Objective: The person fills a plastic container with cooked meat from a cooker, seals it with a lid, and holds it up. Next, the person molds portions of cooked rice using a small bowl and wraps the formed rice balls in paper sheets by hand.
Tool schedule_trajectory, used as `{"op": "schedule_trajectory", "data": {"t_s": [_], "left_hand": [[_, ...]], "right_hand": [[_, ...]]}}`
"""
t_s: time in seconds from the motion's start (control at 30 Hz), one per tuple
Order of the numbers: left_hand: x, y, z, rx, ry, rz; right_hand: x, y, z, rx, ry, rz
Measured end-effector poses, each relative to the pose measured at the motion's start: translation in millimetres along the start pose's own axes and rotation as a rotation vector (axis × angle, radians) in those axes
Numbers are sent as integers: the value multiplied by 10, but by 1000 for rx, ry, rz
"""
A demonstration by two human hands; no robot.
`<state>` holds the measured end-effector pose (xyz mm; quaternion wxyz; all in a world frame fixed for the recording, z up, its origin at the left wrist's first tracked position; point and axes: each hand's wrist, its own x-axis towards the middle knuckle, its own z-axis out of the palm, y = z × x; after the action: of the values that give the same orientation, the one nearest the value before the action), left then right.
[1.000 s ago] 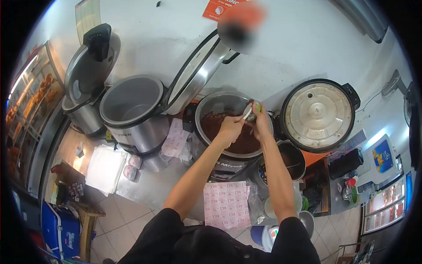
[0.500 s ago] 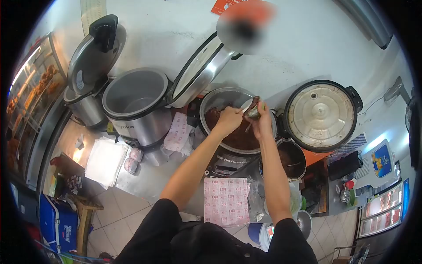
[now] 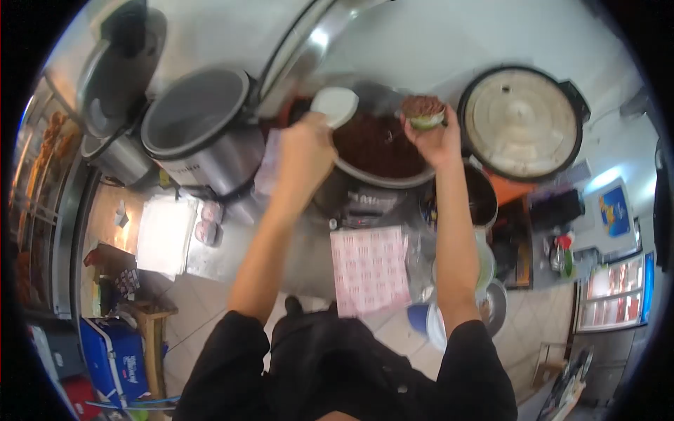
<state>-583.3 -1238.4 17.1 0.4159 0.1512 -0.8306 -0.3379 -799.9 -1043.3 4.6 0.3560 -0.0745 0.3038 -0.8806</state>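
My left hand (image 3: 307, 156) is closed around the handle of a white rice paddle (image 3: 335, 105), its broad blade up over the left side of a rice cooker (image 3: 372, 201). Dark brown rice (image 3: 379, 144) lies inside that cooker. At the cooker's right rim, my right hand (image 3: 441, 139) grips a small greenish cup (image 3: 427, 122) heaped with brown rice. Below the cooker, a printed pink-and-white paper sheet (image 3: 368, 270) lies on the metal counter (image 3: 281, 263). My left hand is blurred by motion.
Left stand another open cooker (image 3: 210, 158), white paper sheets (image 3: 167, 237) and small wrapped bundles (image 3: 208, 223). A large round lid (image 3: 523, 125) is raised at right, above a dark pot (image 3: 484, 200). A metal bowl (image 3: 498, 309) sits lower right; a blue cooler (image 3: 128, 359) is on the floor.
My hands were close together over the cooker, the cup tilted near the paddle. Now they are apart: paddle to the left, cup upright and heaped at the right. The camera view has shifted.
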Motion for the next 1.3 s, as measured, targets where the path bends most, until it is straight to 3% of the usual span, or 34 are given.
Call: {"op": "schedule_trajectory", "data": {"t_s": [0.1, 0.13, 0.3, 0.37, 0.43, 0.5, 0.53, 0.6, 0.63, 0.7, 0.73, 0.8, 0.93, 1.13, 1.3], "left_hand": [[-618, -359, -452, -8, 17, -182], [-874, -554, -538, 45, -105, -305], [-2450, -2127, -46, 216, -188, -492], [-2681, -2381, 4, 350, -266, -500], [-2795, -2484, 54, 507, -379, -408], [-2870, -2216, 126, 736, -277, -224], [-2916, -2049, 197, 852, -220, -125], [-3209, -1718, 328, 284, -655, -35], [-3590, -1790, 507, 108, -840, 196], [-3838, -1322, 627, -275, -878, 367], [-3993, -1225, 616, -185, -941, 393], [-4179, -1217, 740, 13, -1032, 468], [-4321, -1208, 830, 197, -978, 575], [-4276, -1043, 803, 209, -1009, 525], [-4137, -861, 775, 199, -1206, 367]], "right_hand": [[-683, 221, -97, 171, -27, -20], [-942, 401, -215, 229, 26, -18], [-2054, 1320, -927, 335, 169, 44], [-2330, 1704, -1144, 274, 398, 36], [-2532, 2028, -1517, 48, 535, -2], [-2696, 2210, -1692, -197, 688, -87], [-2733, 2278, -1721, -491, 717, -133], [-2756, 2429, -1755, -1078, 732, -216], [-2720, 2513, -1774, -1451, 683, -244], [-2672, 2878, -1994, -1924, 596, -188], [-2718, 3006, -2064, -2157, 536, -145], [-2630, 2955, -2073, -2082, 521, -119], [-2678, 2897, -2031, -2005, 521, -77], [-2717, 2840, -2035, -1955, 484, -99], [-2756, 2735, -1968, -1892, 466, -151]]}}
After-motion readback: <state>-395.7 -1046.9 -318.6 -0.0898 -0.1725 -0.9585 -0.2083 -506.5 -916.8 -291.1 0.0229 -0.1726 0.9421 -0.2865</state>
